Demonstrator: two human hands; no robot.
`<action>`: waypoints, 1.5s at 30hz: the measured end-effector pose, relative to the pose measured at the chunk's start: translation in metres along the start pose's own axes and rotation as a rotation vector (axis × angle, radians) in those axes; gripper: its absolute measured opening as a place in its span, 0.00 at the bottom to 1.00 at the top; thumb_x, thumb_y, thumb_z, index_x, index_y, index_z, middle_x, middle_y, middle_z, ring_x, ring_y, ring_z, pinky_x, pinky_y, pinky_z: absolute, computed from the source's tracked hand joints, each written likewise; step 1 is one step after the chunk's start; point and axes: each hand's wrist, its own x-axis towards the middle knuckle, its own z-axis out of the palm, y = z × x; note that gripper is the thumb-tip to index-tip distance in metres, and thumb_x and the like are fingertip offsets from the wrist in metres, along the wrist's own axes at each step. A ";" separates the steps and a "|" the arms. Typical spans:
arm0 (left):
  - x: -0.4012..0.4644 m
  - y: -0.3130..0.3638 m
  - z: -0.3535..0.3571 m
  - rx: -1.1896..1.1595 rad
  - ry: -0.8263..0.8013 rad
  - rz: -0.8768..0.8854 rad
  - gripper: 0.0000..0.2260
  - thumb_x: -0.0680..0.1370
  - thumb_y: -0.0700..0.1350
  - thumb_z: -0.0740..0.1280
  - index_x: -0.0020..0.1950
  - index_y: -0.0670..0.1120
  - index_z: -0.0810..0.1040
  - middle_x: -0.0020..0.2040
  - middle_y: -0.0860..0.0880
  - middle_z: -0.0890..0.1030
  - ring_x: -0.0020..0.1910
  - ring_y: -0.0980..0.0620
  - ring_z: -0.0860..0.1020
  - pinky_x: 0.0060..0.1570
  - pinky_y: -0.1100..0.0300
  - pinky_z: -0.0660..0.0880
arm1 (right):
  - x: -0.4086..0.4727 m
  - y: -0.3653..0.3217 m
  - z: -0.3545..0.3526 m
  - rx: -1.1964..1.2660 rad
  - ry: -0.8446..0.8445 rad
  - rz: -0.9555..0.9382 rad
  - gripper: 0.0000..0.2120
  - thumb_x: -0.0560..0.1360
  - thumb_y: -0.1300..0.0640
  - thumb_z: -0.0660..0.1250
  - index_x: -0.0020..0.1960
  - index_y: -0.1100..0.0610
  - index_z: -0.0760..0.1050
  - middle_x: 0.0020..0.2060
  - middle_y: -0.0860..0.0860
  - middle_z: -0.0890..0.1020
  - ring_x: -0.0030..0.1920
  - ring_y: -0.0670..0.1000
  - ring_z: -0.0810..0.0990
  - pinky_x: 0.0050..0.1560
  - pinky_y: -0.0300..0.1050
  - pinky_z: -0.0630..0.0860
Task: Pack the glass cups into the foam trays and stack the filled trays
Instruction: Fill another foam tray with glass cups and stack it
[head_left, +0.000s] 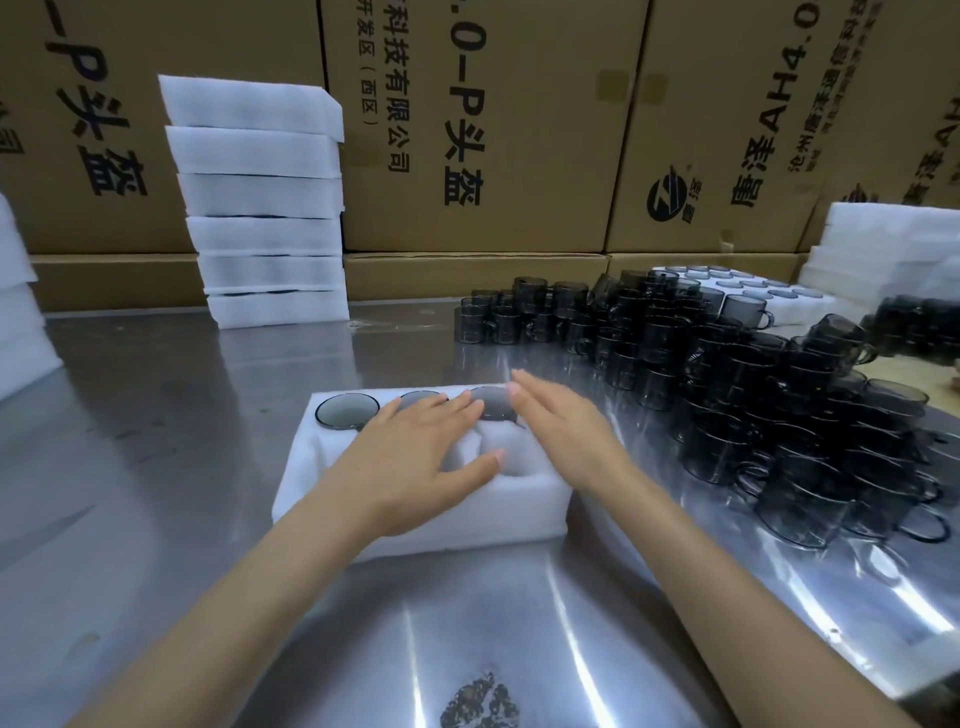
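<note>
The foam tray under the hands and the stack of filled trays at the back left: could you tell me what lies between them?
In the head view, only bare steel table separates the foam tray from the stack.

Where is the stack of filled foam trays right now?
In the head view, the tray stack stands far left on the metal table, against the cardboard boxes.

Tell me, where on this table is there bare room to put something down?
Bare steel table lies left of the foam tray, before the stacked trays, and at the near edge. The right is crowded with glass cups.
</note>
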 end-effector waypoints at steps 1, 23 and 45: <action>-0.004 0.002 -0.001 0.002 0.069 0.006 0.33 0.75 0.68 0.46 0.76 0.54 0.61 0.76 0.57 0.59 0.75 0.58 0.56 0.71 0.61 0.49 | 0.000 0.002 -0.003 -0.049 0.097 0.013 0.22 0.80 0.44 0.54 0.72 0.48 0.66 0.71 0.43 0.67 0.72 0.46 0.63 0.72 0.48 0.59; -0.022 0.015 -0.004 0.065 0.255 0.091 0.26 0.77 0.59 0.46 0.57 0.49 0.80 0.61 0.53 0.78 0.56 0.50 0.78 0.47 0.55 0.74 | 0.000 0.042 -0.075 -0.420 0.647 0.483 0.13 0.76 0.63 0.62 0.60 0.60 0.71 0.61 0.58 0.68 0.48 0.64 0.77 0.42 0.49 0.66; -0.077 -0.014 0.004 0.207 0.499 0.530 0.11 0.71 0.41 0.65 0.51 0.46 0.83 0.53 0.48 0.81 0.49 0.48 0.78 0.51 0.54 0.74 | -0.038 -0.065 0.004 -0.069 0.427 -0.398 0.14 0.74 0.44 0.66 0.37 0.52 0.70 0.36 0.47 0.71 0.35 0.48 0.72 0.35 0.47 0.70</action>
